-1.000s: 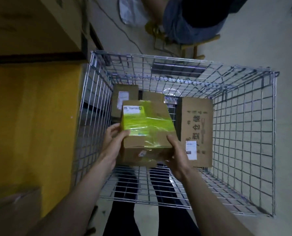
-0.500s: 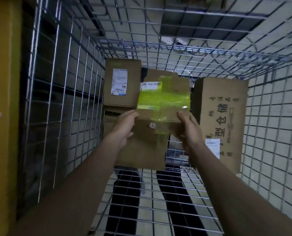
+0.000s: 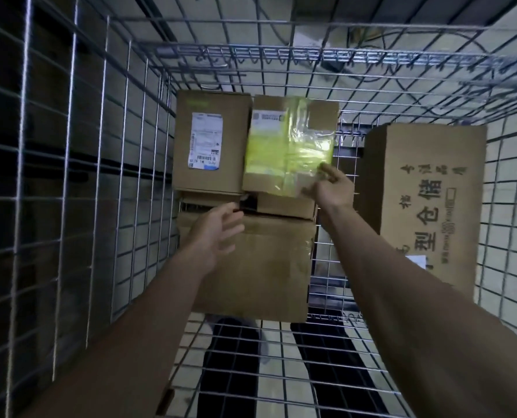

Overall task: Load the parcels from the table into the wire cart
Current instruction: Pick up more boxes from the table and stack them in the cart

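Both arms reach into the wire cart, whose mesh walls stand close on the left, far and right sides. By the left wall, at the far end, a labelled box sits high on a stack, a white shipping label on its face. The left hand hovers below it with fingers spread and relaxed, holding nothing, in front of the big box at the bottom of the stack. Just right of the labelled box and touching it is the taped parcel, wrapped in yellow-green tape, resting on a small box that lies on the big one. The right hand is at the parcel's lower right corner, fingers loosely curved against the tape; whether it grips or only touches is blurred and cannot be told. Well to the right a tall box with printed characters stands against the right wall, a gap of bare mesh between it and the stack. Five boxes show in the cart: four in the stack, one apart. Two dark legs show through the mesh floor.
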